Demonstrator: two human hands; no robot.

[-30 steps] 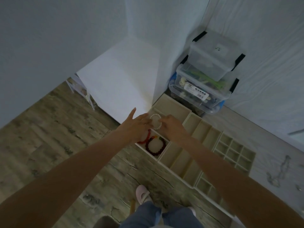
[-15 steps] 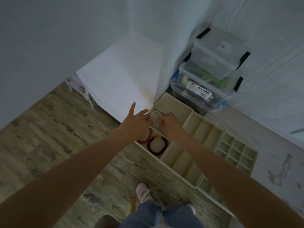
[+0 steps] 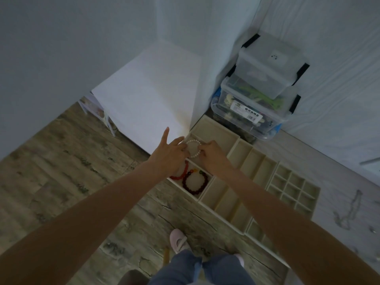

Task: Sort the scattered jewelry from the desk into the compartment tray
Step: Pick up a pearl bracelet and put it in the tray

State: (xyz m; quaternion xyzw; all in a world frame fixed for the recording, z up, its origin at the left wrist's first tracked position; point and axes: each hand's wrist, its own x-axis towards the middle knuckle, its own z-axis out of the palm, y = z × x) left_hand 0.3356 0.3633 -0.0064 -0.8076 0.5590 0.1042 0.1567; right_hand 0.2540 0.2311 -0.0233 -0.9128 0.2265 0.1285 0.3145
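A white pearl bracelet (image 3: 192,148) is stretched between my two hands over the far left end of the beige compartment tray (image 3: 242,161). My left hand (image 3: 170,155) pinches its left side, index finger pointing away. My right hand (image 3: 211,154) pinches its right side with curled fingers. Just below, one compartment holds a dark red bead bracelet (image 3: 195,182) and a bright red bracelet (image 3: 181,175), partly hidden by my left wrist. A thin chain necklace (image 3: 349,210) lies on the desk at the right.
Stacked clear plastic storage boxes (image 3: 259,95) stand behind the tray against the white-draped wall. A white table surface (image 3: 148,95) sits to the far left. The tray's small grid cells (image 3: 292,188) are at its right end. My feet and wooden floor show below.
The pearl bracelet stays held between both hands over the same corner of the tray; hands have shifted only slightly.
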